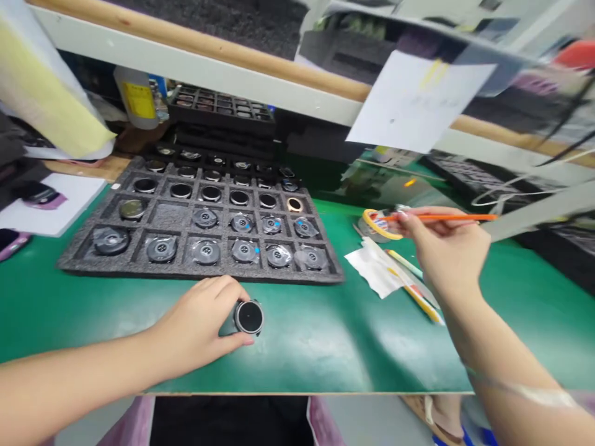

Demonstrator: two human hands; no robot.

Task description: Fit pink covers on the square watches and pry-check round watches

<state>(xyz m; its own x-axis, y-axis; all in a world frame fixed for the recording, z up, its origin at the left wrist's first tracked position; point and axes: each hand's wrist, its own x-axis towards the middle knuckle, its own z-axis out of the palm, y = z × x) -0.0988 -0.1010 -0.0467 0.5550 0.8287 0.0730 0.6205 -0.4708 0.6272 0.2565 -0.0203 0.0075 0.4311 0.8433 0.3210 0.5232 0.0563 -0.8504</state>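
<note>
My left hand is closed around a round smartwatch with a dark face and silver rim, gripping it by the sides just above the green table. My right hand pinches a thin orange stick, held nearly level; whether it is a pen or a brush I cannot tell. Its left end is by a roll of tape with a yellow edge, partly behind my fingers. In front of my left hand lies a grey foam tray with watches in its compartments, some wrapped in clear film; one compartment in the second row is bare.
White tissue and a yellow pen-like tool lie below my right hand. A second tray and a bottle with a yellow label stand behind. A shelf crosses above, with a paper sheet hanging.
</note>
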